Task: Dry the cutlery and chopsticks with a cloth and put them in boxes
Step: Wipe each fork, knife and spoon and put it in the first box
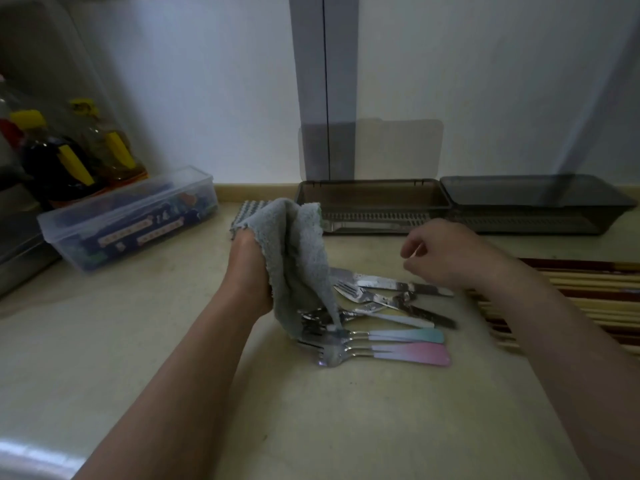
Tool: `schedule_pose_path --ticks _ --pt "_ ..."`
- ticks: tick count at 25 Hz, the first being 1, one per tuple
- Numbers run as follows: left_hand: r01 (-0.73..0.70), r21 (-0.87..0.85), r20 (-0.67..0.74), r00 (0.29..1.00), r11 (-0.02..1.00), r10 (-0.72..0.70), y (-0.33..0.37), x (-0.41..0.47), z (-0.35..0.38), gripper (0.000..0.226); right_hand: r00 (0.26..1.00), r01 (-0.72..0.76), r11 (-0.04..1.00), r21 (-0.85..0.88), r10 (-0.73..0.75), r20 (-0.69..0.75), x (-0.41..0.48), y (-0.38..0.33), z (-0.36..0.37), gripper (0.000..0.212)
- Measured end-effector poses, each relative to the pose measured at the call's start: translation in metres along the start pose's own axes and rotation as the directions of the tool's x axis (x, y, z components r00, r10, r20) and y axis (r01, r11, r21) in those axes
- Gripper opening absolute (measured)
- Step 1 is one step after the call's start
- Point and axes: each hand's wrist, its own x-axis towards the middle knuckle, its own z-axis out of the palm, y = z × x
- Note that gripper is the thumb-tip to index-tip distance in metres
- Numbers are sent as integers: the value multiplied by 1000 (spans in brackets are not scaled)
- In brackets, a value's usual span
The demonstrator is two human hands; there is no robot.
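Note:
My left hand holds a grey-green cloth draped over its fingers, above the left end of a pile of cutlery. The pile lies on the counter: knives, steel forks, and forks with teal and pink handles. My right hand hovers over the knives with fingers loosely curled, holding nothing. Chopsticks lie in a bundle at the right. Two dark boxes stand at the back: the left one has its clear lid up, the right one is shut.
A clear plastic box with packets stands at the left. Behind it are oil and sauce bottles. A ribbed mat lies behind the cloth. A metal tray sits at the far left edge.

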Motion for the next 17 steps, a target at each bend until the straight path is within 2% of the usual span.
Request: schedule_pose_path --ticks 1,3,9,14,15,17 --pt "-13 19 5 1000 1000 13 -2 0 1 28 999 11 993 -115 -7 35 -6 5 3 16" --pt "-49 66 1 999 997 49 -4 0 2 28 997 34 972 -235 -16 75 -12 10 10 14" --pt "-20 105 13 1000 994 19 -6 -3 5 29 1000 -2 945 -326 4 3 -15 12 22 15" --pt "-26 143 -7 1000 989 27 -6 -2 5 26 1000 1 951 -309 -6 -13 -12 16 17 5" --pt "-31 150 0 1000 988 31 -6 -4 6 26 999 11 962 -272 -19 -28 -13 18 14 4" --pt "-39 138 -6 999 990 40 -5 -7 8 26 996 65 996 -68 -69 -51 -16 23 4 10"
